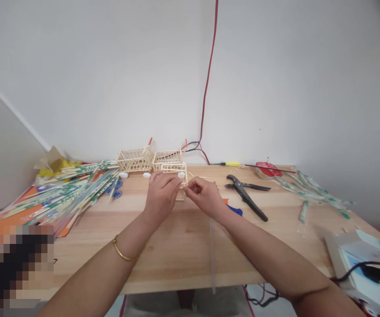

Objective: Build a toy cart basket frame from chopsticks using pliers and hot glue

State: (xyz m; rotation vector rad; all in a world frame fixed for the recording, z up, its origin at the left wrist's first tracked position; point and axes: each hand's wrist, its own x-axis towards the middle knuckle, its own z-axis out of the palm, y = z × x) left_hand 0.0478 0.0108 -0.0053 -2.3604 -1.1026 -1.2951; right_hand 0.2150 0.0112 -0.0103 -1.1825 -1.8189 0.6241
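Two small carts built from thin wooden sticks stand at the back of the table: a left cart (133,160) and a right cart (168,159), with white round wheels (123,175) below them. In front of the right cart is a small stick frame (180,197). My left hand (161,193) is closed on this frame, its fingertips around the top sticks. My right hand (206,193) pinches thumb and fingers together at the frame's right edge. Whatever lies between those fingertips is too small to make out.
Packaged chopsticks (77,189) and blue round caps (116,193) lie at left. Black-handled cutters (247,196) rest right of my hands, near a blue-handled tool (234,210). A red dish (269,170), torn wrappers (322,198) and a white box (358,259) are farther right.
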